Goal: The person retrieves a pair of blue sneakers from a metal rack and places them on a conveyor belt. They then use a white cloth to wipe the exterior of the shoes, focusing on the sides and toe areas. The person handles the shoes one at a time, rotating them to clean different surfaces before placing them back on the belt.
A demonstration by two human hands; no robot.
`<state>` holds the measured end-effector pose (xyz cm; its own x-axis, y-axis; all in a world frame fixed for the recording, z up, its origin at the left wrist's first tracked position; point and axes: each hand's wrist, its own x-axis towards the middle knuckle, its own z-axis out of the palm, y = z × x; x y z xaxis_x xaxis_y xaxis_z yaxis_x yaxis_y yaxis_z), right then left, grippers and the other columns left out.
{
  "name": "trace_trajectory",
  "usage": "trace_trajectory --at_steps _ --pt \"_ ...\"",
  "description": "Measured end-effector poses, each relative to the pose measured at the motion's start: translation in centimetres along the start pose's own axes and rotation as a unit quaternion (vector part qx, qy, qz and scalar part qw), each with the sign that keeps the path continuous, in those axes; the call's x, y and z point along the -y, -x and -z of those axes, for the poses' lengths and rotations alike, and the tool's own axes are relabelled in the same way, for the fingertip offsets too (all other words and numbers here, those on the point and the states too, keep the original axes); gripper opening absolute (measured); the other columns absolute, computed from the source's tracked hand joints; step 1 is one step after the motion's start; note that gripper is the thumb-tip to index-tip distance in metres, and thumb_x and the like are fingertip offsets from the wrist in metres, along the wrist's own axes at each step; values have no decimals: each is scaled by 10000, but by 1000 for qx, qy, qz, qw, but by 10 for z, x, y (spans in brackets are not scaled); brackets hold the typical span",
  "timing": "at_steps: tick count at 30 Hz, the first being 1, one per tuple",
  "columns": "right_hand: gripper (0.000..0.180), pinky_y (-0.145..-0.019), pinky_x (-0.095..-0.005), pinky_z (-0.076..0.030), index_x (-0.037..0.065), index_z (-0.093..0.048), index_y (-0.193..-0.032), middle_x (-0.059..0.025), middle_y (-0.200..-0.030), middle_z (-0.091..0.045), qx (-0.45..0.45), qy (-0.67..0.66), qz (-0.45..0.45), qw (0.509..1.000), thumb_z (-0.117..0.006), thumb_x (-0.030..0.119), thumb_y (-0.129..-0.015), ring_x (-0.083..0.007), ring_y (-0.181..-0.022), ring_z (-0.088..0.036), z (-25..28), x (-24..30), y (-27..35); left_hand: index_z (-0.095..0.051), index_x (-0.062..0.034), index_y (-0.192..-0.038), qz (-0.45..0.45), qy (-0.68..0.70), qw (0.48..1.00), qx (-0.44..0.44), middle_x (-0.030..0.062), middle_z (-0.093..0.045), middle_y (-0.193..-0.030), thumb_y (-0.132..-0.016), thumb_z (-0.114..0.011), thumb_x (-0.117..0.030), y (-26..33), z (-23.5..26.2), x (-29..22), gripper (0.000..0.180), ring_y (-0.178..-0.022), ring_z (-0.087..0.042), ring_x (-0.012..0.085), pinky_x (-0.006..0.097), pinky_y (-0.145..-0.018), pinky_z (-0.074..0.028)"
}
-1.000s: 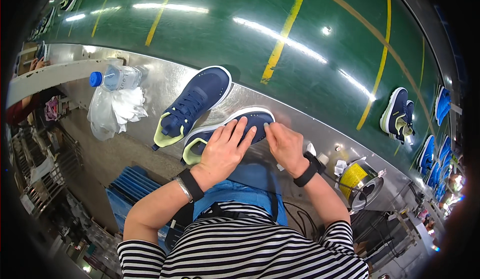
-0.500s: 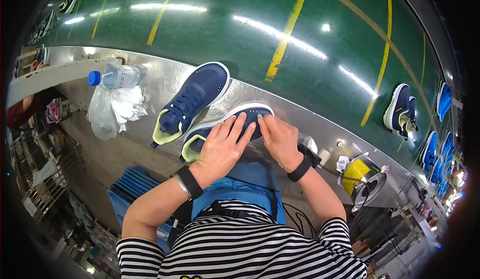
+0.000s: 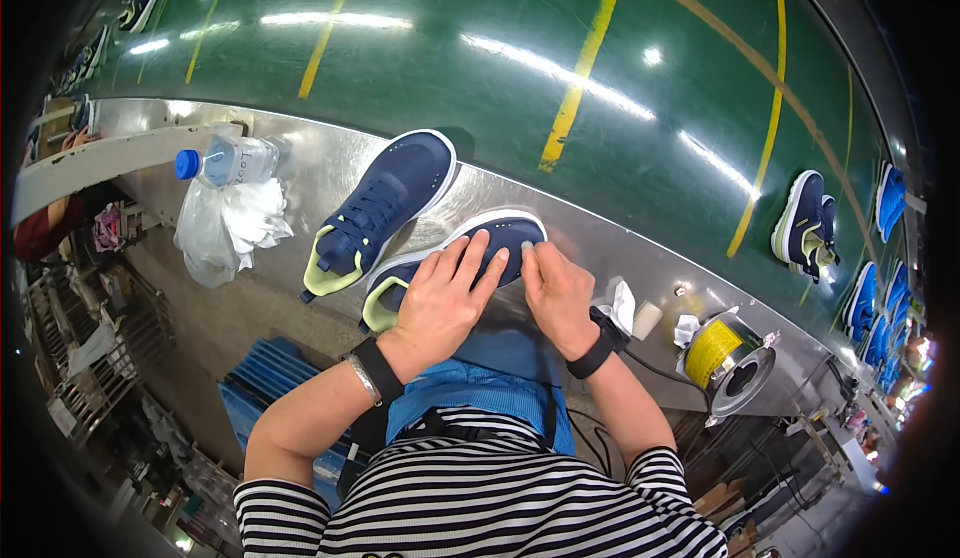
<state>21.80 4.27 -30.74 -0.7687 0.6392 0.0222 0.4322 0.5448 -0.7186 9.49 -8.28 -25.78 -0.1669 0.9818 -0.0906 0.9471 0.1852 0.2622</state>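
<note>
Head view: navy shoe (image 3: 500, 243) with white sole lies at near edge of metal tabletop (image 3: 610, 243), in front of person. Left hand (image 3: 445, 298) flat on it, fingers spread, grip not closed. Right hand (image 3: 555, 293) touches shoe's toe end with fingertips; grip state cannot tell. Second navy shoe (image 3: 385, 208) just beside, farther in. Water bottle (image 3: 225, 161) and plastic bag (image 3: 225, 233) toward left end. Yellow spool (image 3: 725, 358) at right edge. Green conveyor belt (image 3: 500, 68) beyond.
</note>
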Motion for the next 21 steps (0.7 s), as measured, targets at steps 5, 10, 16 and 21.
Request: trace_trajectory --at_steps 5,10,16,21 --pt "188 -476 -400 -429 70 -509 -759 -122 -615 -555 -44 -45 -60 996 -616 123 -905 -316 -532 -579 -12 10 -1 -564 -43 -1282 12 -5 1000 -5 205 -520 -1308 -799 -569 -128 -1 -2 -3 491 -1131 -541 331 406 -922 -454" --pt "146 -492 -414 -445 67 -532 -804 -145 -611 -564 -63 -37 -108 992 -616 131 -905 -339 -553 -594 -17 15 9 -569 -75 -1293 28 -6 1000 -9 185 -519 -1320 -777 -578 -112 2 -4 -5 518 -1125 -546 321 403 -917 -451" --pt "131 -496 -433 -448 67 -540 -825 -153 -601 -569 -113 -54 -171 977 -604 143 -910 -370 -561 -591 -29 28 16 -561 -77 -1301 19 -2 1000 -2 188 -510 -1322 -784 -572 -107 1 -5 -2 518 -1123 -542 326 403 -908 -450" --pt "126 -541 -421 -457 35 -538 -846 -206 -693 -583 -146 -32 -193 970 -585 122 -924 -415 -633 -585 -34 29 2 -538 -62 -1317 14 -15 1000 7 204 -490 -1334 -788 -572 -107 2 -9 -3 531 -1152 -520 332 407 -908 -448"
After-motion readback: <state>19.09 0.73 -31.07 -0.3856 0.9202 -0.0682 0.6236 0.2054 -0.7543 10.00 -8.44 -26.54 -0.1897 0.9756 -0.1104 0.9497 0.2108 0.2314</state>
